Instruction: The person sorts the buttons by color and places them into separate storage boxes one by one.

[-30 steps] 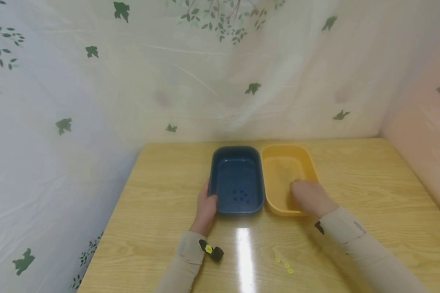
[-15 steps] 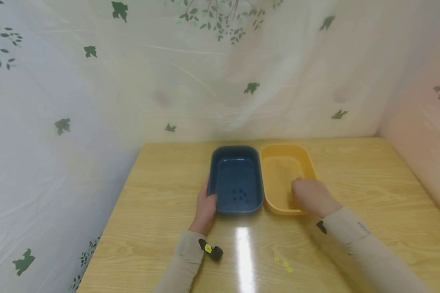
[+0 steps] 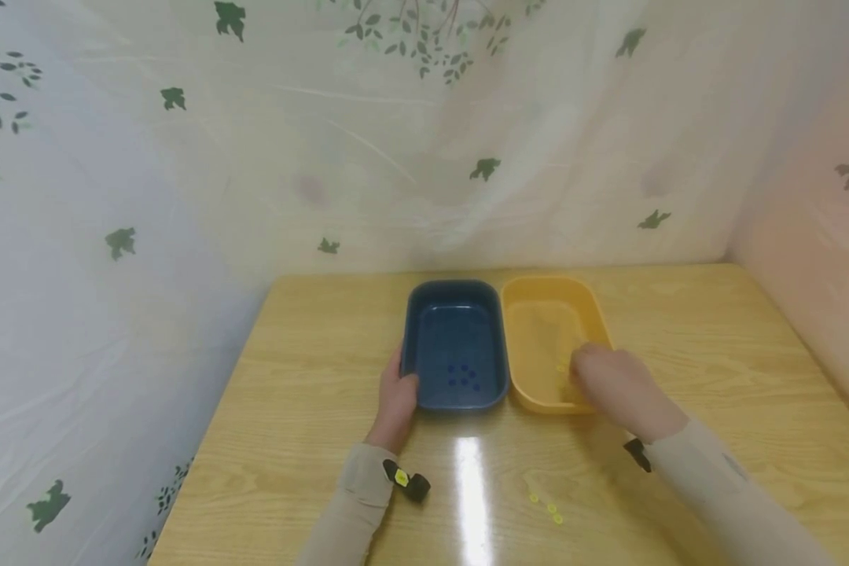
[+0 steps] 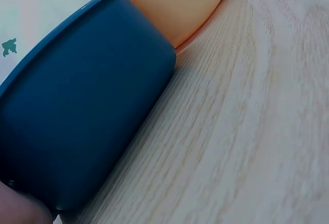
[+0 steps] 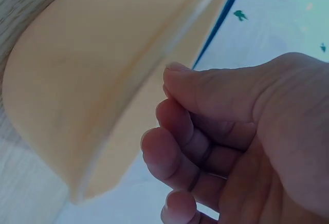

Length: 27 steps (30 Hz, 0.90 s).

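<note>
My left hand grips the left side of a dark blue tray, its thumb over the rim. In the left wrist view, only a bit of that hand shows beside the blue tray. Several small dark blue round pieces lie inside. My right hand hangs over the near right part of a yellow tray. In the right wrist view, the right hand has loosely bent fingers, with nothing visible between thumb and forefinger. Small yellow pieces show in the yellow tray by the fingertips.
Both trays stand side by side on a wooden table, near its back edge. Several small yellow ring-like pieces lie on the table in front. A pale curtain with leaf and bird prints hangs behind and at the sides.
My right hand has shifted slightly to the right in the yellow tray, and small yellow pieces now show by its fingertips. The left hand stays on the blue tray.
</note>
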Available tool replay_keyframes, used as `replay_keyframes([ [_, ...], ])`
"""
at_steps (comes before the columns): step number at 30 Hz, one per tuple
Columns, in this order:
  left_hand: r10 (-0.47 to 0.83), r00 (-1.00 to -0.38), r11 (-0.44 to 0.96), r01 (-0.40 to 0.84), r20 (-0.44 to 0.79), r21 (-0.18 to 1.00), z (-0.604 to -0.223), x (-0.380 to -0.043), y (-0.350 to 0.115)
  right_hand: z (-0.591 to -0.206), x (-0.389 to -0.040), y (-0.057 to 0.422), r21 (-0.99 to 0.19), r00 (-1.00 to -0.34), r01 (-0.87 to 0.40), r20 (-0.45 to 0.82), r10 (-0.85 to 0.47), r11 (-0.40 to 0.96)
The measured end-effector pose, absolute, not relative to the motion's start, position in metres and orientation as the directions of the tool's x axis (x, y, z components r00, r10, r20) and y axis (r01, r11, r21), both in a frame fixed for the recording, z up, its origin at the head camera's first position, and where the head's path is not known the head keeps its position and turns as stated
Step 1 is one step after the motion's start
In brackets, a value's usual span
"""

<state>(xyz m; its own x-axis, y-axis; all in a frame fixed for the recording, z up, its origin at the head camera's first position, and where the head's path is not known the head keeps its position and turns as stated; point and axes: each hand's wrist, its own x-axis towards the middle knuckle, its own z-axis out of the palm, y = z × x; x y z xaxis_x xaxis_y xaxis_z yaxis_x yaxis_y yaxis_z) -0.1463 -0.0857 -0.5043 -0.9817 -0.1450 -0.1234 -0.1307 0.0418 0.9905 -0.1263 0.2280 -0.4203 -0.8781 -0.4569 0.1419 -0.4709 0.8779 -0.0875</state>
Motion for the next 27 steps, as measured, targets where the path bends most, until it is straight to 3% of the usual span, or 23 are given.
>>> replay_keyframes([
  [12,-0.135,-0.984,0.04,-0.123,-0.117,0.992,-0.502,-0.145,-0.086,-0.405,-0.081,0.223,-0.03,-0.851,-0.494,0.223,-0.476,0.869],
  [20,-0.142,-0.981,0.051,-0.144,-0.135,0.988,-0.501,-0.145,-0.086,-0.421,-0.049,0.218,0.017,-0.813,-0.537,0.256,-0.523,0.843],
  [27,-0.149,-0.982,0.057,-0.123,-0.114,0.991,-0.501,-0.146,-0.085,-0.44,-0.028,0.203,0.023,-0.828,-0.527,0.212,-0.519,0.849],
])
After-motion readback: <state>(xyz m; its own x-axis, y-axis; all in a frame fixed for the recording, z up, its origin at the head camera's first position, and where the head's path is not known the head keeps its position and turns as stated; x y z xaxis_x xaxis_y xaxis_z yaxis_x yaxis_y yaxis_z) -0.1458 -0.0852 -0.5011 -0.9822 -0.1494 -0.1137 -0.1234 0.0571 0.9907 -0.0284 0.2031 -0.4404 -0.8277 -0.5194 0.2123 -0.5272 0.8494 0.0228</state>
